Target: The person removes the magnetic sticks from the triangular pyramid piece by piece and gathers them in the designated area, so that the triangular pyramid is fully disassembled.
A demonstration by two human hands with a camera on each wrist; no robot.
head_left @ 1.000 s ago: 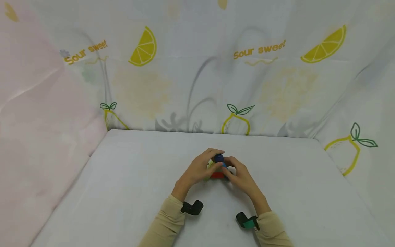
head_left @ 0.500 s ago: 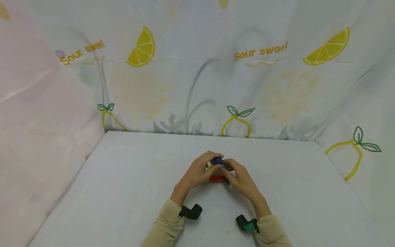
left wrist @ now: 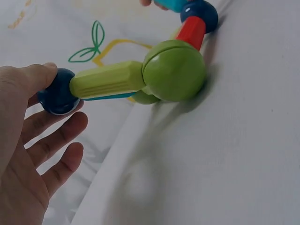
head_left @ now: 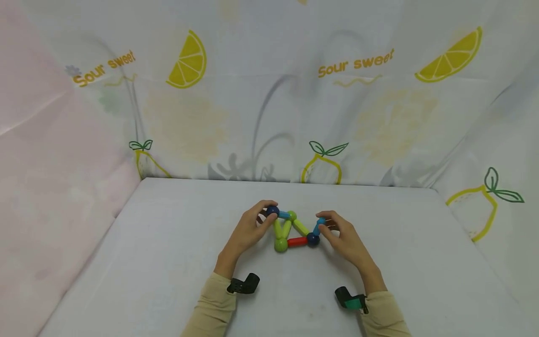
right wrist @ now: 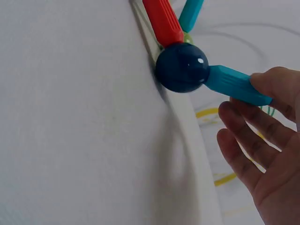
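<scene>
A ball-and-rod construction stands on the white table. My left hand (head_left: 247, 230) pinches a raised dark blue ball (left wrist: 58, 93) between thumb and fingers. From that ball a yellow-green rod (left wrist: 108, 78) runs down to a large green ball (head_left: 280, 245), and a light blue rod (head_left: 284, 215) leads to a smaller-looking green ball (head_left: 291, 216) behind. A red rod (head_left: 297, 241) links the front green ball to a second dark blue ball (right wrist: 182, 68). My right hand (head_left: 348, 238) pinches the free end of another light blue rod (right wrist: 236, 85), which slants up from this second ball.
The white table (head_left: 177, 262) spreads around the construction. Behind it hangs a pale cloth (head_left: 252, 107) printed with lemons. Each wrist wears a black camera mount, the left mount (head_left: 244, 284) and the right mount (head_left: 351, 298).
My hands have moved apart, the left with its dark blue ball to the left, the right with its light blue rod to the right. The frame between them now shows.
</scene>
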